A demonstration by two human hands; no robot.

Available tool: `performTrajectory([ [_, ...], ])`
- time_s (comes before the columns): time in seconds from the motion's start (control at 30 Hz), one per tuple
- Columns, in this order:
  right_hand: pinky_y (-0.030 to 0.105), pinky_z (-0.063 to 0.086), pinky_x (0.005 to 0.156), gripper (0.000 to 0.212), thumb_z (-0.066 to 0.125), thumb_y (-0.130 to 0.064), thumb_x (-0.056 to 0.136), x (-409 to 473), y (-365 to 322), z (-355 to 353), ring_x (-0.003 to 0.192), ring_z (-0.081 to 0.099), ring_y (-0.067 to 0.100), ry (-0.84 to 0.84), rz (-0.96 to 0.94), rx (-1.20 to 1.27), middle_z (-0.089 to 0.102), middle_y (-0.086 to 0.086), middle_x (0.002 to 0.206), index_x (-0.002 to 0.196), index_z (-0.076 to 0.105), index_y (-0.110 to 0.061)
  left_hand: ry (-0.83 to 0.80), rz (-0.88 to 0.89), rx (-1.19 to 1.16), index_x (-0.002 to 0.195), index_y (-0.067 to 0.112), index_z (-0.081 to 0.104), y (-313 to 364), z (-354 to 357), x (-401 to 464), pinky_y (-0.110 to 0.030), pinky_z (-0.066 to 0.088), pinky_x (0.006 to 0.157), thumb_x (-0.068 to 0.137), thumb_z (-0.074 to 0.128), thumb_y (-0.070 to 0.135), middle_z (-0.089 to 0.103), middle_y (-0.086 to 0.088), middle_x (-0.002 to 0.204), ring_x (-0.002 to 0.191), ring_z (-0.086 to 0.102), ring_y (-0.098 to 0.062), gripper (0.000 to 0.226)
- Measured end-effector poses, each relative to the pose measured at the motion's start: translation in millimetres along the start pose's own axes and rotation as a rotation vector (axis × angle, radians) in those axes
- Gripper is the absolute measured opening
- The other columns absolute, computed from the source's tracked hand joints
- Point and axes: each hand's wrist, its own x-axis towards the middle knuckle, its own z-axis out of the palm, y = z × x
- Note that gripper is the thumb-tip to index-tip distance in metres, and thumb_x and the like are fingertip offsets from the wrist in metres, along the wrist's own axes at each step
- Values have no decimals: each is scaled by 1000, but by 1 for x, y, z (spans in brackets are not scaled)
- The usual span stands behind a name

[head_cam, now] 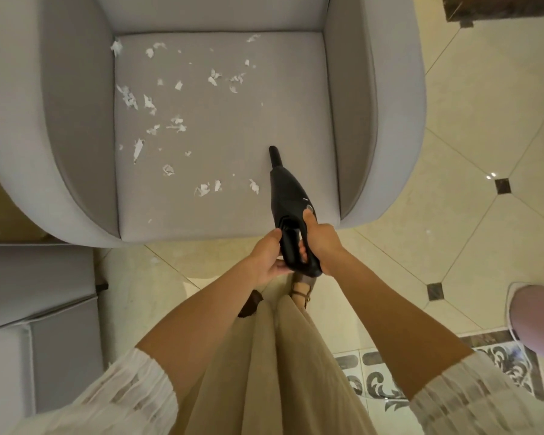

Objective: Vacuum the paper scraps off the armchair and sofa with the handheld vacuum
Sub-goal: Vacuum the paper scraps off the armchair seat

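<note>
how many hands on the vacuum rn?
2. The right hand grips the handle of the handheld vacuum, thumb up near the button. The left hand holds the handle's left side and rear end. Its nozzle points over the armchair seat.

I note white gathered sheer sleeves (132,390) on my forearms, beige pleated trousers (274,356), and brown strapped sandals (302,291).

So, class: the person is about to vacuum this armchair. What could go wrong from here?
1. The long white paper strips may be wider than the black handheld vacuum's narrow nozzle and could clog it.
2. Scraps along the grey armchair's left seat seam might get pushed into the gap.
3. The airflow may scatter the tiny flecks.
</note>
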Motion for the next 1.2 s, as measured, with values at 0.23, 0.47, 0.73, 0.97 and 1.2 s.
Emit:
performTrajectory([
  [0.23, 23, 43, 44, 55, 34, -55, 100, 23, -44, 8, 45, 49, 14, -47, -33, -15, 53, 4, 59, 91, 56, -6, 34, 65, 2, 100, 7, 58, 45, 9, 13, -37, 57, 74, 105, 32, 22, 61, -9, 73, 62, 58, -19, 30],
  [0.47, 27, 46, 51, 54, 36, -55, 99, 40, -91, 12, 47, 48, 16, -84, -51, 4, 53, 5, 58, 87, 57, -6, 73, 146, -15, 94, 12, 55, 81, 24, 20, -33, 56, 72, 104, 31, 16, 59, 1, 51, 53, 54, -12, 26],
  [0.73, 23, 45, 49, 54, 36, -56, 99, 33, -90, -24, 46, 48, 14, -146, 49, -30, 52, 4, 59, 90, 57, -7, 94, 138, -35, 121, 16, 53, 66, 47, 12, -37, 58, 76, 107, 31, 22, 65, -9, 88, 77, 63, -20, 27],
  [0.97, 22, 46, 51, 57, 36, -58, 98, 37, -86, -44, 47, 49, 13, -193, 85, -41, 53, 4, 60, 99, 59, -6, 124, 115, -79, 123, 19, 51, 60, 63, 10, -34, 58, 66, 108, 29, 21, 66, -10, 98, 86, 65, -24, 27],
  [1.2, 22, 47, 48, 56, 36, -57, 99, 58, -106, -31, 45, 49, 14, -186, 34, -45, 53, 4, 58, 91, 60, -7, 130, 119, -102, 116, 19, 56, 83, 60, 36, -38, 56, 80, 107, 28, 22, 63, -5, 72, 58, 58, -15, 30],
])
